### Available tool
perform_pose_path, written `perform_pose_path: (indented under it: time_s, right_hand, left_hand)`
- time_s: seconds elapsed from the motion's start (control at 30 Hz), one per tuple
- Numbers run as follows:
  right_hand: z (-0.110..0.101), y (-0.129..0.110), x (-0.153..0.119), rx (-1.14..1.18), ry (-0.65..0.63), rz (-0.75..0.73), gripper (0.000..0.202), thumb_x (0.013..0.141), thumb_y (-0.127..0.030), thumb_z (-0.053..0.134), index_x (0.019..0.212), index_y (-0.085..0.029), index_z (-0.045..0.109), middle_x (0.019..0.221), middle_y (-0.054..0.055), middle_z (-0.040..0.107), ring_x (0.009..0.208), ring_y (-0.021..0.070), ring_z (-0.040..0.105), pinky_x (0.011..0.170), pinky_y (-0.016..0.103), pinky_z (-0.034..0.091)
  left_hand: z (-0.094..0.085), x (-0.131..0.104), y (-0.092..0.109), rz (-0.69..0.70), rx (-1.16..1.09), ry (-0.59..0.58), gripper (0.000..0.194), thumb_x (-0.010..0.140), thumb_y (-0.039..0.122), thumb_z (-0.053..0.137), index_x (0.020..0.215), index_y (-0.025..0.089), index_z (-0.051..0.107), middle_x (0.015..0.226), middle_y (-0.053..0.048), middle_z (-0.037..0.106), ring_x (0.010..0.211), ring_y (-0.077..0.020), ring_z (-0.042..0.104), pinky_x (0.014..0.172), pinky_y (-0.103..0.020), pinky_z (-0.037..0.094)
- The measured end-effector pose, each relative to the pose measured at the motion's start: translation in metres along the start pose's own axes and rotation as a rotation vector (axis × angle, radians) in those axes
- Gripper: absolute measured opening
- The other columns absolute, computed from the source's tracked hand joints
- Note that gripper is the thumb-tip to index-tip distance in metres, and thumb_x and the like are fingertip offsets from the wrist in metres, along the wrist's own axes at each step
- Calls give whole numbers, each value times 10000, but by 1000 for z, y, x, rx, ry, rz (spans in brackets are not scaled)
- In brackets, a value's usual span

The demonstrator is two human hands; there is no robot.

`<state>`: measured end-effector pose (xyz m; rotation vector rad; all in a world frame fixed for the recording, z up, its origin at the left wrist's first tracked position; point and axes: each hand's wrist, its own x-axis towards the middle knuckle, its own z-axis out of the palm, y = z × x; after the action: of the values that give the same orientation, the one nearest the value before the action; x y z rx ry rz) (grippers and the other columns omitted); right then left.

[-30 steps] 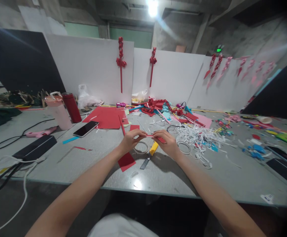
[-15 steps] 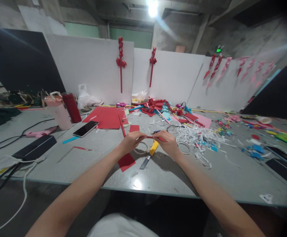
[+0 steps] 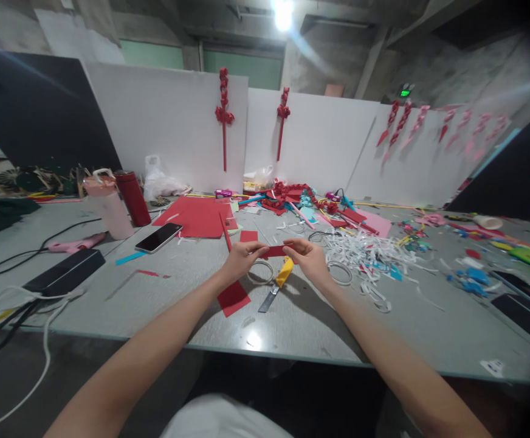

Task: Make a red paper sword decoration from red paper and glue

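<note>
Between my two hands a small red paper strip [image 3: 275,250] is stretched level above the table. My left hand [image 3: 245,257] pinches its left end, and my right hand [image 3: 308,258] pinches the right end. Just below them lies a yellow utility knife [image 3: 284,274], its blade pointing toward me. A roll of tape or similar pale ring [image 3: 260,272] rests under my left hand, and a second pale ring [image 3: 339,274] lies beside my right wrist. Red paper pieces [image 3: 234,299] lie near my left forearm.
A phone [image 3: 158,237], a pink glue gun [image 3: 77,243], a pink bottle [image 3: 110,210] and a red flask [image 3: 132,198] stand or lie at left. White paper shreds [image 3: 360,249] spread at right. Large red sheets [image 3: 196,217] lie behind. The table's front edge [image 3: 283,358] is near me.
The red paper strip has turned so that its flat face shows between my hands; before, it appeared thin and edge-on. My fingers have shifted slightly along with it.
</note>
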<state>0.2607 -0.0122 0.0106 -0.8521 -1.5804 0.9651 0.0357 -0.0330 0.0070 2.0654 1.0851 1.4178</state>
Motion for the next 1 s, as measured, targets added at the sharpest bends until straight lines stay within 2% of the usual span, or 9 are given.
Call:
perform_pose_path:
  time_s: [0.17,0.37,0.53,0.7,0.83,1.0]
  right_hand:
    - [1,0,1,58,50,61,415,683,-547,854,831,-168,773,754,84,775,690,222,714,589,294,522]
    - [-2,-2,1,50,43,64,378,707,-525,851,842,-177,793,775,81,784,717,228,727,619,303,539]
    - [-3,-3,2,62,37,52,374,700,-516,860,850,-178,800,800,79,789,729,224,726,656,313,550]
    - [-4,-2,3,45,32,71,407,669,-538,868,838,-173,802,819,85,788,724,219,708,639,310,537]
    - [-4,-3,3,28,2,75,395,677,-523,864,828,-163,803,768,74,772,662,187,665,602,290,503]
    - [-3,-3,2,9,-17,56,377,685,-499,864,831,-156,801,730,58,753,622,161,623,587,280,478]
  left_hand:
    - [-1,1,5,-64,-79,-32,278,938,379,636,890,151,787,794,-39,780,739,-163,701,707,-231,517]
    - [-1,2,7,-119,-150,-77,331,936,415,629,828,137,772,778,-56,773,727,-164,705,704,-237,536]
    - [1,4,2,-172,-246,-84,343,888,454,687,868,120,761,811,-74,778,725,-179,725,699,-254,559]
    - [2,4,-1,-250,-369,-228,438,837,516,749,938,90,740,795,-106,774,720,-191,743,702,-268,581]
    - [4,4,-3,-318,-382,-357,487,804,564,766,875,83,743,795,-127,773,676,-183,738,670,-264,586]
    - [4,2,-9,-415,-378,-388,482,734,556,828,813,89,740,750,-114,766,637,-172,725,630,-254,577]
